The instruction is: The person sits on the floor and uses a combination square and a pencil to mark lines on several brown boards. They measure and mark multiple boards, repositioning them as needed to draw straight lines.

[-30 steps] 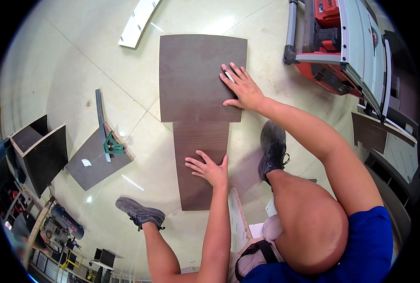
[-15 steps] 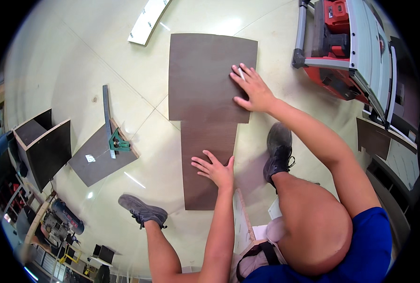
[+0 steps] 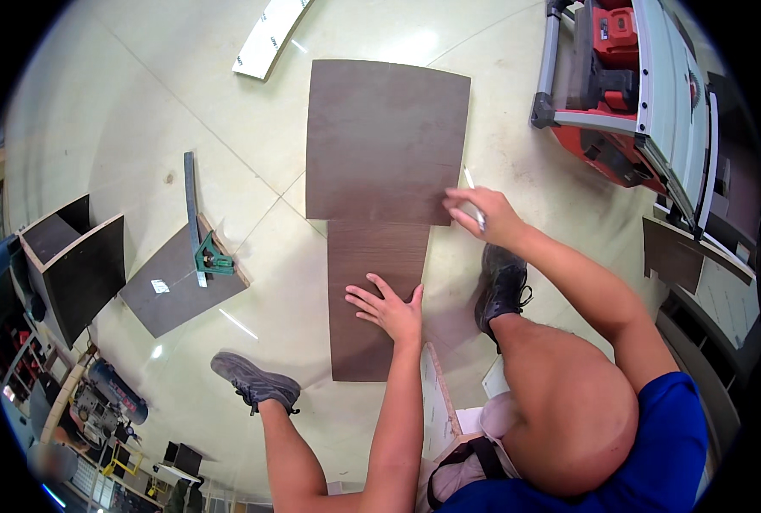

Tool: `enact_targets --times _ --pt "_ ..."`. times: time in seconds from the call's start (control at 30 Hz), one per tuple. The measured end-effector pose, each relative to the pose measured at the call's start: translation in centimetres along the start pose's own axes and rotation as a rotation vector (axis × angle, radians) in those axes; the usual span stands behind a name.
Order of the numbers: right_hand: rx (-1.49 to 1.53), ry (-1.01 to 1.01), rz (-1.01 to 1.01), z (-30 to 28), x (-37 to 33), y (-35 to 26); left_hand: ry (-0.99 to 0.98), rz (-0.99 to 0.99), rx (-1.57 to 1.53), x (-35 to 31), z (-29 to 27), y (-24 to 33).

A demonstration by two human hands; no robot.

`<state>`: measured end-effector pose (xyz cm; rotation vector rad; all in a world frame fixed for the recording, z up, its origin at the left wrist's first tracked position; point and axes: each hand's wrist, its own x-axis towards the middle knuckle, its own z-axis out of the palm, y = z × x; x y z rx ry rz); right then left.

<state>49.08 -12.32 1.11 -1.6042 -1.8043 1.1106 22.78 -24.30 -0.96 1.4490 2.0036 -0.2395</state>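
Note:
Two dark brown boards lie on the floor in front of me. The wide board is at the far side, and its near edge meets the narrower board, which reaches toward me. My left hand rests flat on the narrower board with its fingers spread. At the near right corner of the wide board, my right hand has its fingers bent around a slim white pencil. Its fingertips are smeared by motion, so I cannot tell whether they touch the board.
Left of the boards, a green-headed combination square lies on another dark board. Farther left stands an open dark box. A red and grey table saw stands at the far right. A white strip lies at the top.
My right hand has lifted from flat on the wide board, moved nearer and right to its corner, and its fingers have curled in with the pencil. My left hand stays put.

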Motion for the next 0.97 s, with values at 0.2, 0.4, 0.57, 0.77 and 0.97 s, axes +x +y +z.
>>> enact_targets --times 0.2,0.4,0.57,0.77,0.97 --pt "0.128 -0.242 0.169 -0.3 -13.9 0.0 0.014 -0.001 0.003 -0.4 -0.2 -0.5" --pt "0.5 -0.005 0.69 -2.7 -20.4 -1.9 -0.197 -0.028 -0.039 -1.8 -5.1 2.8" --pt "1.238 -0.235 0.757 -9.7 -14.4 -11.3 0.157 0.187 -0.266 4.4 -19.9 -5.2" --pt "0.459 -0.112 0.257 -24.5 -15.7 -28.1 0.413 0.381 -0.399 -5.9 -43.5 -9.2" --pt "0.125 0.095 -0.221 -19.3 -17.8 -40.0 0.894 0.084 -0.281 -26.4 -44.2 -30.2"
